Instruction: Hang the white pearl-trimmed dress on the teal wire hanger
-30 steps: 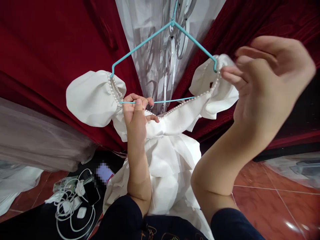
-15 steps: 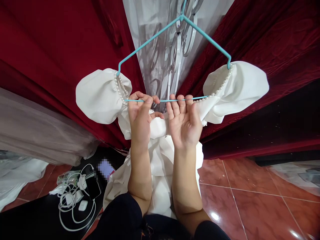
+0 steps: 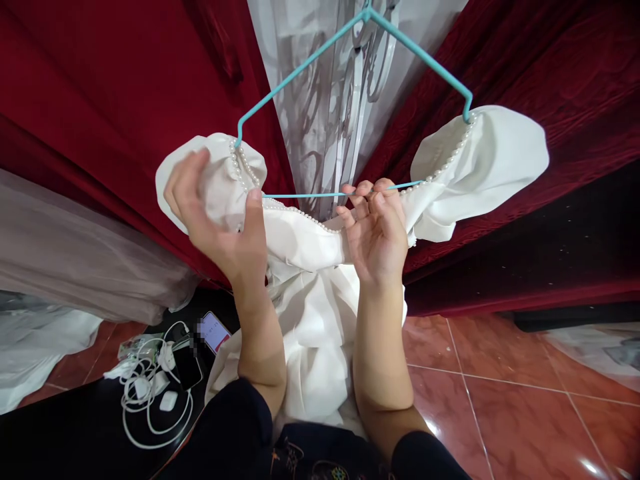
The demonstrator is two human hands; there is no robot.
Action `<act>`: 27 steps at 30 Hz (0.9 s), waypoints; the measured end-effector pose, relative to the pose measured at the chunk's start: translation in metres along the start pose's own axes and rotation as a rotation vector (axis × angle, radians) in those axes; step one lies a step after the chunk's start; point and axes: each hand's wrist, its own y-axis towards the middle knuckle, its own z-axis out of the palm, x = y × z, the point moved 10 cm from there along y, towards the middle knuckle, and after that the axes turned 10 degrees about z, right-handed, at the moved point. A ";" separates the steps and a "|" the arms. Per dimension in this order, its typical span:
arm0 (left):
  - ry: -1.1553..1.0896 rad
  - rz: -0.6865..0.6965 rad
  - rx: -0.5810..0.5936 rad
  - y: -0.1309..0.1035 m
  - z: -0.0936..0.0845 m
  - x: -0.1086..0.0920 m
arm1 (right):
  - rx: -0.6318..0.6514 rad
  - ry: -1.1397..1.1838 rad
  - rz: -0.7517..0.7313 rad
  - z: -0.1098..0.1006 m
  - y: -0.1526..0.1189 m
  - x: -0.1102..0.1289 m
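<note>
A white dress point(image 3: 310, 243) with puffed sleeves and pearl-like beads along its neckline hangs from a light blue hanger point(image 3: 305, 65). My left hand point(image 3: 220, 227) is at the left puffed sleeve, its fingers spread and slightly blurred, its thumb by the beaded edge. With its palm up, my right hand point(image 3: 377, 230) has its fingers curled around the hanger's lower bar, right of the middle. The hanger's upper corners sit inside the beaded shoulder openings. The dress's skirt falls below, between and behind my forearms.
Dark red curtains point(image 3: 150, 80) flank sheer white fabric and a white metal frame. At lower left, a black table point(image 3: 65, 433) bears white cables point(image 3: 133, 427), a dark phone point(image 3: 189, 368) and a phone with a lit screen point(image 3: 215, 332). Red tiles point(image 3: 515, 413) cover the floor at right.
My left hand has left the hanger's lower bar and moved left to the puffed sleeve, its fingers spreading. The hanger's right side is slightly higher. My right hand stays at the bar.
</note>
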 end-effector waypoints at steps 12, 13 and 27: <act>-0.288 -0.587 -0.130 0.027 0.008 0.131 | -0.094 -0.195 -0.042 0.001 0.000 0.010; -0.312 -0.639 -0.184 0.023 0.005 0.140 | -0.092 -0.198 -0.032 0.002 0.000 0.009; -0.089 -0.570 -0.127 -0.076 -0.008 0.108 | -0.105 -0.215 -0.053 0.001 0.000 0.003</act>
